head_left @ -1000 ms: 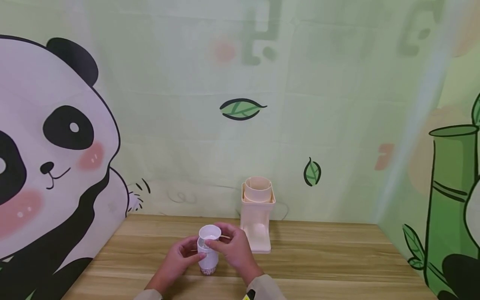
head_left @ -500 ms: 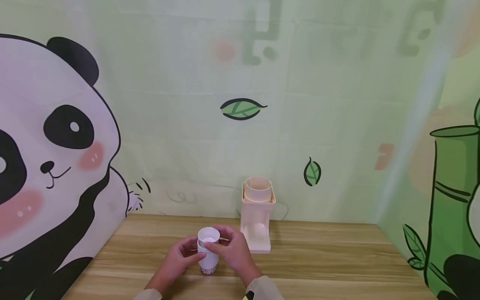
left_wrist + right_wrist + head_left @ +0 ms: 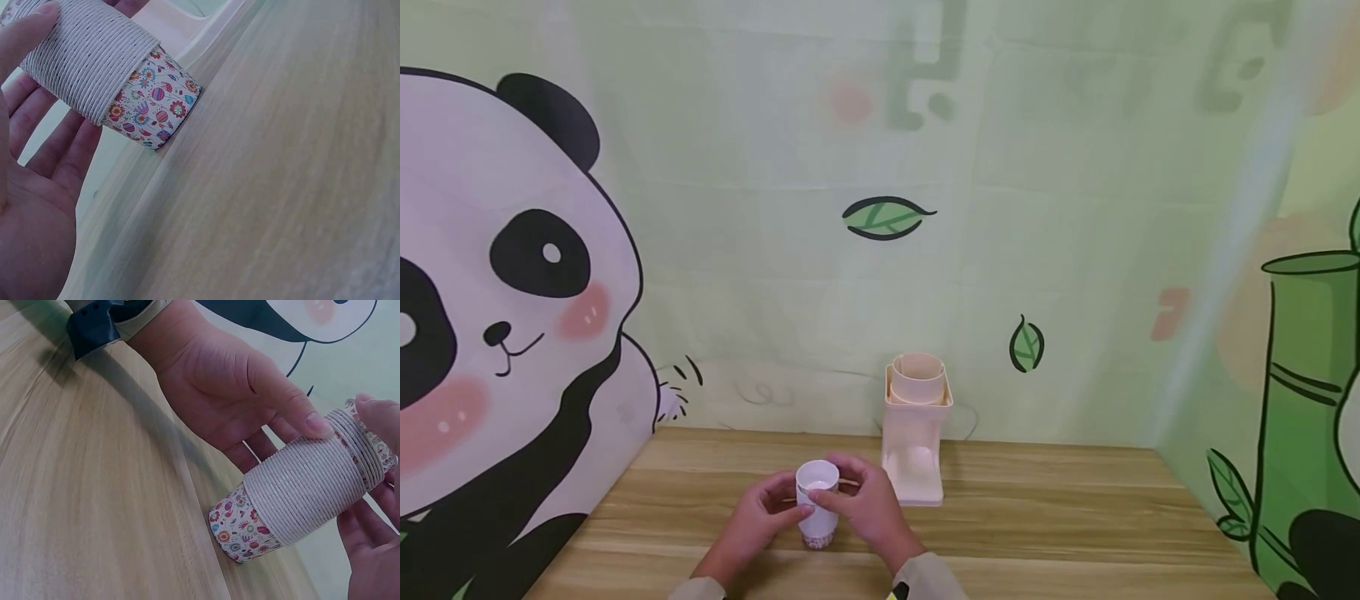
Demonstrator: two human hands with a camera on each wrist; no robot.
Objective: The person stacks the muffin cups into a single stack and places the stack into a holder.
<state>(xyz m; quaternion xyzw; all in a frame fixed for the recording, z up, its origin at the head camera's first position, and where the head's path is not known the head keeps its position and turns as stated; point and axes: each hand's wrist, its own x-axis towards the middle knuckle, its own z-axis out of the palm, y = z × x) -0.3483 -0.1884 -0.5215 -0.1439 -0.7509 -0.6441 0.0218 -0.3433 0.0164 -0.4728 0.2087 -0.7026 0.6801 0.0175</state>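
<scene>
A stack of nested paper cups (image 3: 818, 523) stands upright on the table in the head view. Ribbed white rims cover most of its side, and a floral pattern shows on the bottom cup (image 3: 153, 100). My left hand (image 3: 758, 518) holds the stack from the left, thumb in front. From the right, my right hand (image 3: 871, 505) grips the upper part, its thumb (image 3: 378, 419) near the top paper cup (image 3: 382, 453). That cup sits slightly above the rims below it. In the right wrist view my left hand (image 3: 219, 381) appears across from the stack.
Behind and right of the hands stands a pale pink holder (image 3: 912, 442) with a round tube (image 3: 917, 382) in its top. The wooden table (image 3: 1060, 517) ends at a printed cloth wall (image 3: 760, 275). A dark strapped device (image 3: 95, 328) is on my left wrist.
The top paper cup has sunk lower into the stack, with my right hand's fingers shifting slightly down. My left hand has stayed about where it was.
</scene>
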